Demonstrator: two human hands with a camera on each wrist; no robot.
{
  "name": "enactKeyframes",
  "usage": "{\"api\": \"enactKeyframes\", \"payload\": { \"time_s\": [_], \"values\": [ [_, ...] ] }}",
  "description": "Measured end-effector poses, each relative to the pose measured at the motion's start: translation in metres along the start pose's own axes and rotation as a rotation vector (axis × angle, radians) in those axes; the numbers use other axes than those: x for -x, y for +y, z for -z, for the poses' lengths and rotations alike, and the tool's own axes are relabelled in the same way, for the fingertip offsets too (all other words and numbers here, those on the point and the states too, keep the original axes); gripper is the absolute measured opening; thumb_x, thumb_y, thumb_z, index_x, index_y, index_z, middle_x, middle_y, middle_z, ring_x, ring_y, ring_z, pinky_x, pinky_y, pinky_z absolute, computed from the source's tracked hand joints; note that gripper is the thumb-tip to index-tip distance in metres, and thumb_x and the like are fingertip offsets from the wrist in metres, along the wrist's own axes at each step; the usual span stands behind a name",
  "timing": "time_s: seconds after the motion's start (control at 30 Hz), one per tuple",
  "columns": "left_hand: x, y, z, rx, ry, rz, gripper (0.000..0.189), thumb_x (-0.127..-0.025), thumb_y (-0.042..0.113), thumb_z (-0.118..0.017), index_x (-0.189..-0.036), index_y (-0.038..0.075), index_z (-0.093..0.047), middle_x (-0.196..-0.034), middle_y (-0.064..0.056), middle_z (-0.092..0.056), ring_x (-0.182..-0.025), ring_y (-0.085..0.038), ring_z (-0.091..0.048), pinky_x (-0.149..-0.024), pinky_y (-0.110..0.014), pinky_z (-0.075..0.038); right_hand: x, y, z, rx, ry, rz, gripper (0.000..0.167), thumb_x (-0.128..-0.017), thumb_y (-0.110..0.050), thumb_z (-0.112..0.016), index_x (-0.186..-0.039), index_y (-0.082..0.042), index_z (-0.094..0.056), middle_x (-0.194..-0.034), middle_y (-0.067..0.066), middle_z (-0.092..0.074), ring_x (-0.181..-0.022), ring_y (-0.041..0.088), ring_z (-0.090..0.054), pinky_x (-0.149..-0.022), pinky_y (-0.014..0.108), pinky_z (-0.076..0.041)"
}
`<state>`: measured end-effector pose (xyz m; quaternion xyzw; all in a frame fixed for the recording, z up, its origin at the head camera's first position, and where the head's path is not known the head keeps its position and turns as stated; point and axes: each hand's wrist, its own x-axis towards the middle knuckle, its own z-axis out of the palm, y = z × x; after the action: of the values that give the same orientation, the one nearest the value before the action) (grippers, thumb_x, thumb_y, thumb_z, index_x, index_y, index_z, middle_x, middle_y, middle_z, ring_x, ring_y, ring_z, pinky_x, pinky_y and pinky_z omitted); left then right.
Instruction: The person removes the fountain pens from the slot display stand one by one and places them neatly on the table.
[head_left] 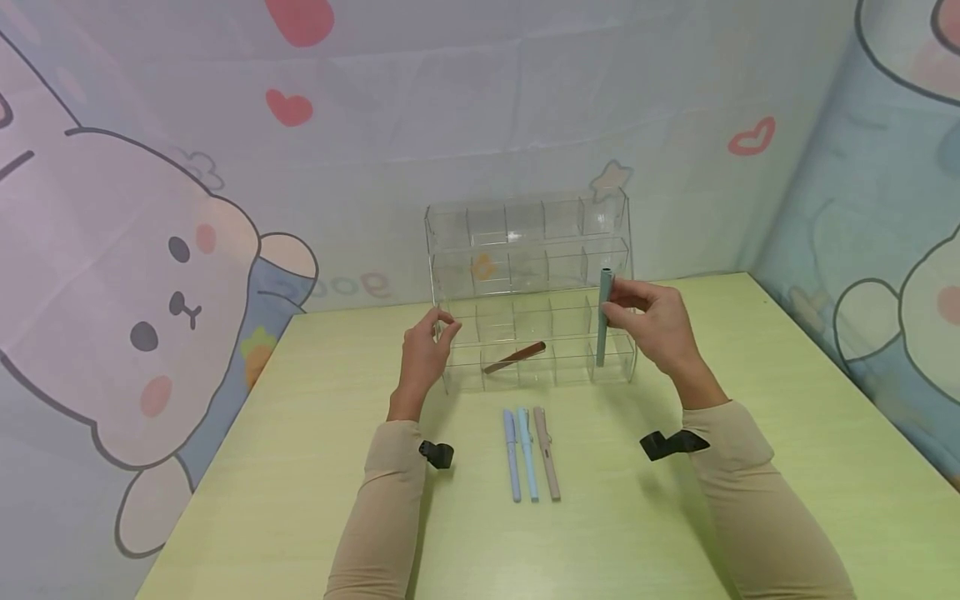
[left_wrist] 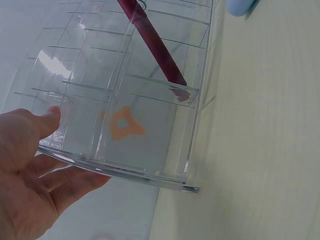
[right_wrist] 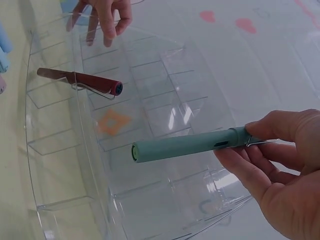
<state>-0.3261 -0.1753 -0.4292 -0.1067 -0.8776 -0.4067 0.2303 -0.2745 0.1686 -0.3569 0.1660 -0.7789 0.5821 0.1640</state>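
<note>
A clear tiered pen rack (head_left: 495, 342) with rows of compartments stands against the backdrop. At its left side, my left hand (head_left: 424, 358) holds the side panel, thumb inside and fingers outside in the left wrist view. My right hand (head_left: 656, 325) pinches a green pen (right_wrist: 185, 146) near its clip end. That pen is near upright in the head view, its lower end over the rightmost front compartment; whether it touches the rack I cannot tell. A dark red pen (head_left: 515, 357) leans tilted in the front row, left of the middle.
On the table (head_left: 300, 500) before the rack lie a lavender pen (head_left: 512, 454), a light blue pen (head_left: 528, 454) and a taupe pen (head_left: 547, 454), side by side. A printed cloth (head_left: 510, 108) hangs close behind the rack.
</note>
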Motion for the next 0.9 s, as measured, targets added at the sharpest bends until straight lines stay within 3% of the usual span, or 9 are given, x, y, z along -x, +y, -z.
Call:
{"api": "enactKeyframes", "payload": {
  "time_s": [0.2, 0.33, 0.57, 0.9],
  "values": [
    [-0.0001, 0.0011, 0.0007, 0.001, -0.003, 0.006, 0.018, -0.1, 0.028, -0.064, -0.105, 0.01, -0.064, -0.122, -0.019, -0.068, -0.104, -0.04, -0.064, -0.079, -0.052, -0.051, 0.0006, -0.0034, 0.0009, 0.072, -0.068, -0.08, 0.034, -0.093, -0.004, -0.07, -0.125, 0.005, -0.066, -0.104, 0.021, -0.068, -0.088, 0.012, -0.063, -0.073, 0.021, -0.054],
    [0.0002, 0.0014, 0.0008, 0.006, -0.004, 0.012, 0.017, -0.1, 0.027, -0.064, -0.105, 0.011, -0.064, -0.121, -0.02, -0.068, -0.103, -0.041, -0.064, -0.074, -0.051, -0.051, 0.0003, -0.0045, 0.0008, 0.075, -0.132, -0.143, 0.036, -0.095, -0.003, -0.067, -0.129, 0.008, -0.062, -0.106, 0.022, -0.065, -0.087, 0.018, -0.067, -0.075, 0.027, -0.056],
    [0.0001, 0.0023, 0.001, 0.011, -0.007, 0.028, 0.016, -0.1, 0.027, -0.065, -0.105, 0.012, -0.065, -0.125, -0.019, -0.066, -0.105, -0.04, -0.063, -0.079, -0.053, -0.05, 0.0004, -0.0048, 0.0005, 0.087, -0.251, -0.26, 0.041, -0.095, -0.004, -0.066, -0.132, 0.011, -0.057, -0.111, 0.024, -0.063, -0.098, 0.031, -0.066, -0.077, 0.035, -0.057],
    [0.0006, 0.0027, 0.0017, 0.009, -0.012, 0.042, 0.017, -0.101, 0.028, -0.064, -0.105, 0.012, -0.064, -0.127, -0.018, -0.066, -0.107, -0.042, -0.062, -0.081, -0.054, -0.049, 0.002, -0.0044, 0.0029, 0.08, -0.395, -0.329, 0.045, -0.095, -0.003, -0.066, -0.135, 0.014, -0.053, -0.116, 0.026, -0.061, -0.096, 0.031, -0.068, -0.079, 0.039, -0.057]
  ]
}}
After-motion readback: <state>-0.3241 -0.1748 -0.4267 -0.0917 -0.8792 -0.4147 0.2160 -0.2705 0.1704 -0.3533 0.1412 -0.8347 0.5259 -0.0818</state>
